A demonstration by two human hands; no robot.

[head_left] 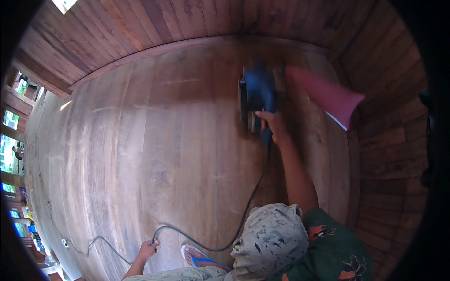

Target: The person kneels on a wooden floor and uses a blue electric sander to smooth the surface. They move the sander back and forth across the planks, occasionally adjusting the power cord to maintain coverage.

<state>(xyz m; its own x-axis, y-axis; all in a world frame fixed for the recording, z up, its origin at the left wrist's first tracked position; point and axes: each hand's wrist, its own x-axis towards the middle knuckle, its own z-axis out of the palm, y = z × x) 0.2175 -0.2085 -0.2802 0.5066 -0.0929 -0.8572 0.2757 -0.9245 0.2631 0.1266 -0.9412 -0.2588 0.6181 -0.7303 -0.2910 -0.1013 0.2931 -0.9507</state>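
Note:
My right arm stretches forward over the wooden floor point(178, 145). My right hand point(271, 124) is wrapped round the rear handle of a blue belt sander point(257, 91), which rests on the boards and is blurred by motion. A red dust bag point(330, 91) sticks out from the sander's right side. Low at the left, my left hand point(148, 250) is closed on the dark power cord point(206, 244). From the sander's handle this cord curves back past my foot to that hand. Part of the left hand's grip is hidden.
Plank walls rise at the far side point(187, 21) and on the right point(389, 136). My bent knee point(269, 234) and sandalled foot point(199, 257) are close by. At the left, the cord reaches a white connector point(64, 242). Window openings point(9, 150) and assorted items line the left edge.

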